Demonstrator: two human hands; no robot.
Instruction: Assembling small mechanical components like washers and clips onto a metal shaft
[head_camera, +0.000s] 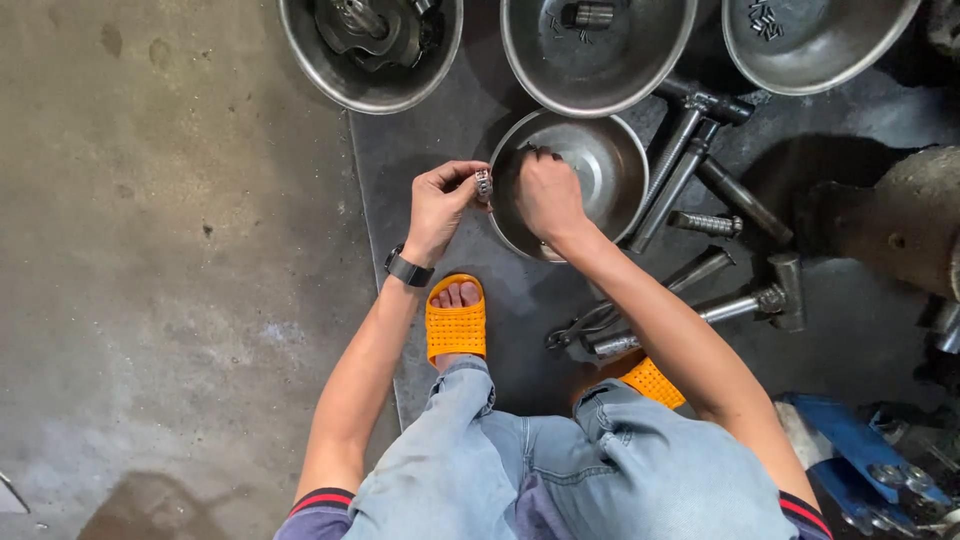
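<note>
1. Head view, looking straight down: person squatting on a dark mat (440, 150) over concrete floor (170, 250), orange slides (456, 320) on the feet.
2. Left hand (440, 205), frame centre-left, pinches a small ring-shaped metal part, looks like a bearing (484, 184), between thumb and fingertips; fingers closed on it. Part held just at the left rim of the small steel bowl (600, 165), above the mat.
3. Right hand (548, 195) is down inside the same bowl, fingers curled toward the bowl's upper left wall. Cannot tell if it grips anything; fingertips hidden.
4. Pose: both forearms run up from the knees, wrists close together, left wrist cocked with a black watch (408, 268), right wrist bent down over the bowl's near rim.
5. Risk, my judgement: the bearing is held by fingertips only at the bowl's edge, so a slip could drop it on the mat, where it may roll off among the tools.
6. Risk: right forearm leaning on the near rim could tip the bowl.
7. Around: three larger steel bowls (595, 60) along the top, sockets and extension bars (690, 160) to the right, pliers (580, 330) and a hammer (770, 298) lower right.
</note>
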